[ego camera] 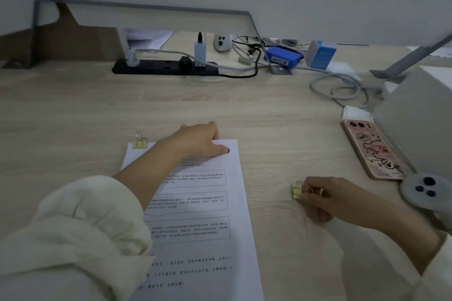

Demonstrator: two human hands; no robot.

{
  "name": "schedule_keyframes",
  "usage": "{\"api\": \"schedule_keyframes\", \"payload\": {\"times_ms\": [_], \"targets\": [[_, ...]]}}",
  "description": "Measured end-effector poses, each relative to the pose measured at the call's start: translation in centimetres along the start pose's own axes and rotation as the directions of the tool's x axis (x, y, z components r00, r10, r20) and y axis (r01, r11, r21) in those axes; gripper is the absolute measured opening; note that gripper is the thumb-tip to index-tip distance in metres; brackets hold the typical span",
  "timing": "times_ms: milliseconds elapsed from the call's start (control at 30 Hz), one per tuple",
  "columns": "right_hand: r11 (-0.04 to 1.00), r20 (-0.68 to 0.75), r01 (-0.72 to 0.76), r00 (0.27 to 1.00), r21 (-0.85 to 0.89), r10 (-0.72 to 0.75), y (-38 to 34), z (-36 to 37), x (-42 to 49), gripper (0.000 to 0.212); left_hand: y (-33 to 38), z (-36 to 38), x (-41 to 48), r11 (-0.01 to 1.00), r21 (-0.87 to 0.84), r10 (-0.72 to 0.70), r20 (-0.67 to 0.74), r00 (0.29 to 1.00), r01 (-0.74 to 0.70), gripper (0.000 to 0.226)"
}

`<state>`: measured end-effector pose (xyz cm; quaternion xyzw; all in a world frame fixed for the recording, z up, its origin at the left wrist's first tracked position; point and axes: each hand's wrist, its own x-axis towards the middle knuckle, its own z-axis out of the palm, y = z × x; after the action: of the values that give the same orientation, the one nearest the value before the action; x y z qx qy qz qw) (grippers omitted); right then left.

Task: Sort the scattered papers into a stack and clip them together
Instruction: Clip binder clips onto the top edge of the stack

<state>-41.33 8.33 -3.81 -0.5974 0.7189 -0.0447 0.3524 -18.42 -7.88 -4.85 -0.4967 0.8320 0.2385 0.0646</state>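
Pale wood-grain table (73, 110): our left hand (199, 140) presses flat the white printed paper stack (203, 215), thin and floppy, yellow binder clip (140, 143) on its top-left corner. Right hand (325, 197) pinches second yellow clip (297, 190) beside it; best clamped at the top edge.

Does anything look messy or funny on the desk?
Nothing spilled or broken. The paper stack lies neat, with one yellow clip on its top left corner. The right hand holds a second clip off to the side. Only the cables at the back look tangled.
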Motion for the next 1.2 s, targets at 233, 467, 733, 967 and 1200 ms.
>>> {"api": "schedule_keyframes", "payload": {"times_ms": [233,467,733,967,1200], "targets": [[0.983,-0.161,0.184,0.970,-0.002,-0.182,-3.2,-0.8,2.4,0.020,-0.4,1.0,-0.3,0.984,-0.151,0.095,0.006,0.995,-0.093,0.014],[0.900,-0.253,0.201,0.962,0.387,-0.106,-6.7,-0.4,6.7,0.017,-1.1,1.1,-0.6,0.959,-0.255,0.109,-0.069,0.992,-0.123,0.018],[0.896,-0.207,0.204,0.970,0.395,-0.129,-8.1,-1.5,9.4,0.015,-1.1,0.6,-0.9,0.934,-0.325,0.122,-0.092,0.988,-0.146,0.018],[0.871,0.022,0.119,0.989,0.476,-0.147,-9.0,-2.2,11.3,0.021,-1.0,0.1,-0.1,0.907,-0.408,0.119,0.007,0.993,-0.105,0.014],[0.797,0.190,0.051,0.960,0.602,-0.205,-9.2,-2.6,13.1,0.043,-1.3,-2.1,1.2,0.944,-0.331,0.113,0.299,0.948,-0.009,0.024]]}}
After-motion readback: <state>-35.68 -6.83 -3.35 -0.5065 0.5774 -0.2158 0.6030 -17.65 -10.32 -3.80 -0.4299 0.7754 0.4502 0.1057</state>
